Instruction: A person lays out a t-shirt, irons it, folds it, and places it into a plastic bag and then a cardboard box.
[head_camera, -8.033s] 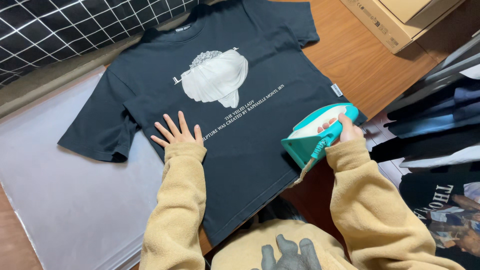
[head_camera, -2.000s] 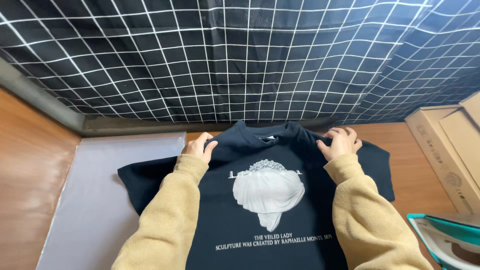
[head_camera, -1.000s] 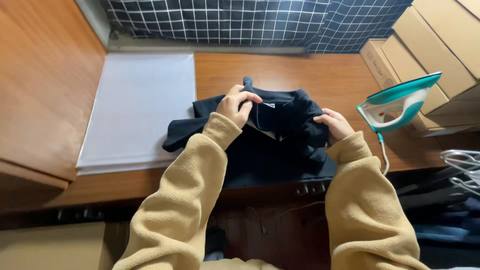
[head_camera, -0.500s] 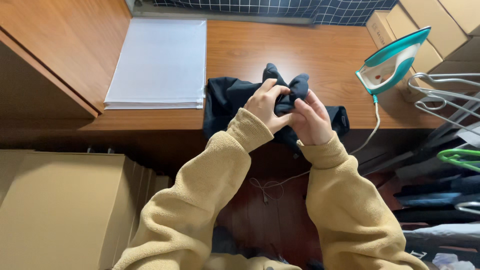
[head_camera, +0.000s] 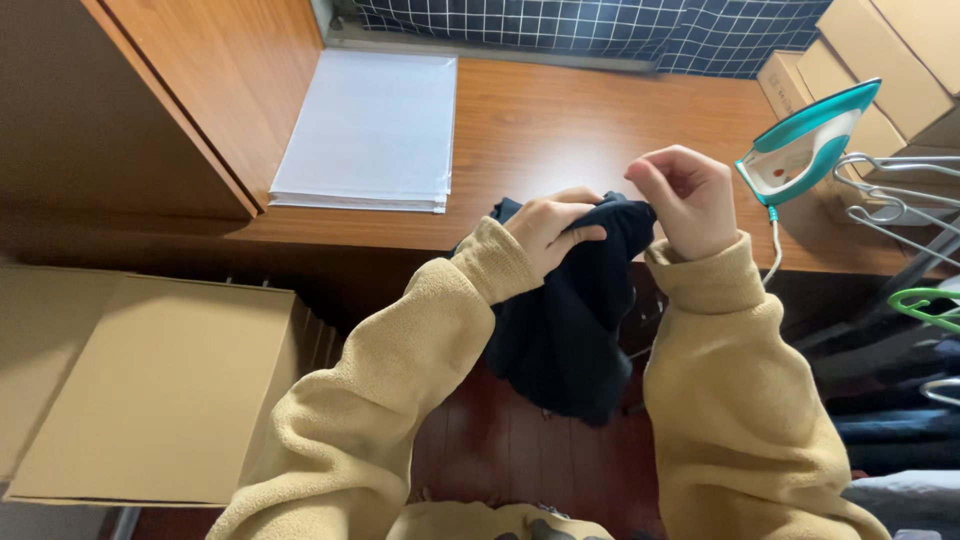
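A black T-shirt (head_camera: 565, 320) hangs bunched in front of the wooden table's (head_camera: 540, 130) near edge, lifted off the top. My left hand (head_camera: 553, 225) grips its upper edge from the left. My right hand (head_camera: 682, 200) pinches the same edge on the right, fingers curled closed on the cloth. Both arms wear tan fleece sleeves. The shirt's print is hidden in the folds.
A teal and white iron (head_camera: 805, 145) stands on end at the table's right, its cord dropping down. A white pad (head_camera: 370, 130) lies at the table's left. Cardboard boxes (head_camera: 860, 60) sit back right, another box (head_camera: 150, 390) lower left. Wire and green hangers (head_camera: 910, 260) are at right.
The shirt lay flat on the table, was gathered up and folded, and has now been lifted off the tabletop toward me, hanging from both hands. The iron was set standing at the right.
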